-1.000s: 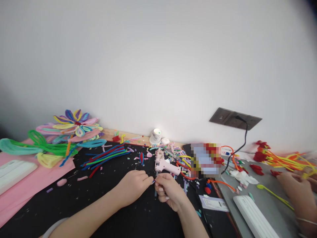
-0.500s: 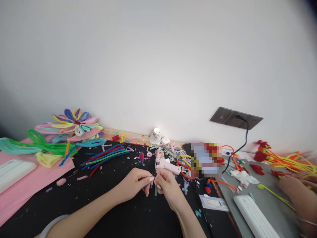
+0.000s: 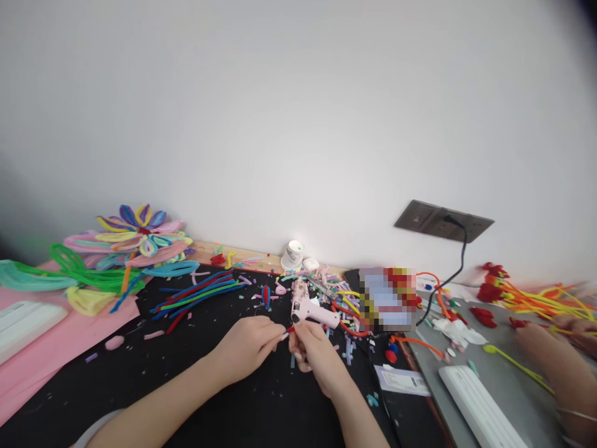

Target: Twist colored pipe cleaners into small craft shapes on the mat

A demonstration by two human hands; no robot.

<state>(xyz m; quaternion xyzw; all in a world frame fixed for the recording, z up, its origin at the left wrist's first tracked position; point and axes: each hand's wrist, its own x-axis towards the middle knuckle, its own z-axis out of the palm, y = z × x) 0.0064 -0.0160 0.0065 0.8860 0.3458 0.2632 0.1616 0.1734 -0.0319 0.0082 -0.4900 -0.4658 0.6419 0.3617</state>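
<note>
My left hand (image 3: 254, 345) and my right hand (image 3: 313, 354) meet over the black mat, fingertips almost touching. Both are closed in a pinch on a short pipe cleaner (image 3: 290, 330), of which only a bit of red shows between the fingers. Just beyond them lies a pale pink glue gun (image 3: 314, 311), its handle toward the right. A small red-and-blue petal of pipe cleaner (image 3: 265, 297) rests on the mat to the left of the gun. Farther left is a bundle of blue, red and green pipe cleaners (image 3: 200, 294).
Cut scraps (image 3: 347, 348) and scissors (image 3: 321, 287) lie around the gun. A paper cup (image 3: 293, 255) stands by the wall. Fuzzy flowers (image 3: 144, 239) fill the left back. On the right, a co-worker's hand (image 3: 541, 348) is near yellow stems; a black cord (image 3: 461, 261) hangs from the socket.
My left fingers have shifted along the pipe cleaner, curling in and then straightening toward the right hand. Red now shows at the pinch where blue showed before. My right hand stays nearly in place.
</note>
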